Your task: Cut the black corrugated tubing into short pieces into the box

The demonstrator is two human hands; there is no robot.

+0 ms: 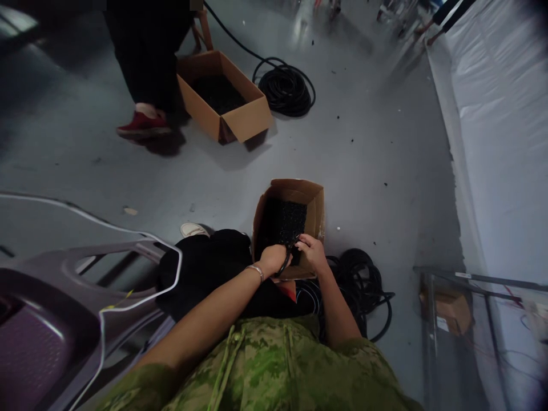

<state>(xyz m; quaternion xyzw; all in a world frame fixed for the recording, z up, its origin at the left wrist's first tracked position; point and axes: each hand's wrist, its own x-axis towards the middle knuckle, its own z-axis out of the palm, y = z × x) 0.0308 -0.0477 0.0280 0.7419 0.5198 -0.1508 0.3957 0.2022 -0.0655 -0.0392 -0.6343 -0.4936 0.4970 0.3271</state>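
Note:
My left hand [274, 260], with a bracelet at the wrist, is closed around the black handles of a scissors-like cutting tool [287, 256]. Its jaws point up and right, towards the fingertips of my right hand [311, 251]. Those fingers are pinched together at the tool's tip on something small and dark that I cannot make out. Both hands are over the near part of an open cardboard box [315, 208]. Inside the box lies a layer of many small black pieces [291, 220].
Coiled black hose [363, 274] lies right of the box, with another black coil [286, 91] farther off. A second cardboard box [248, 117] stands beside another person's red shoe [144, 124]. At left are a purple chair [34, 348] and a white cable [180, 262].

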